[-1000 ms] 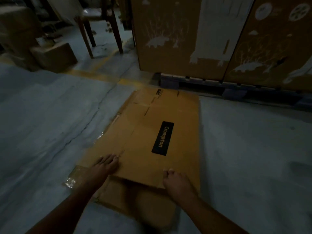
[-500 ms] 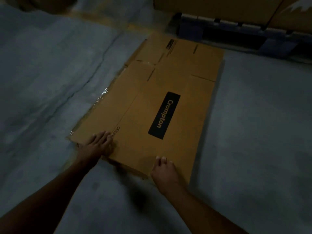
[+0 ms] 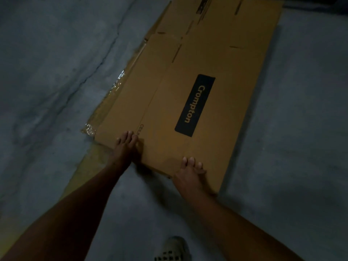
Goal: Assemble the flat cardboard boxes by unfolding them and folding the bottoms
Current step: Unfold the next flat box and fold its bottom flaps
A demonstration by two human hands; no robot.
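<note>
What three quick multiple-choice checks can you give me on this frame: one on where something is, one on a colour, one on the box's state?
1. Where do both hands meet the flat cardboard box?
A. at its far end
B. at its near edge
C. on the black label

2. What colour is the lettering on the label?
A. white
B. red
C. orange-yellow

3. What state is the top box in?
A. flat, not yet unfolded
B. standing open
C. opened with its bottom folded

Answers:
1 B: the left hand and right hand both hold the edge nearest the person.
2 C: the word on the black patch matches the cardboard's tone.
3 A: it lies as a single flat sheet on the floor.
</note>
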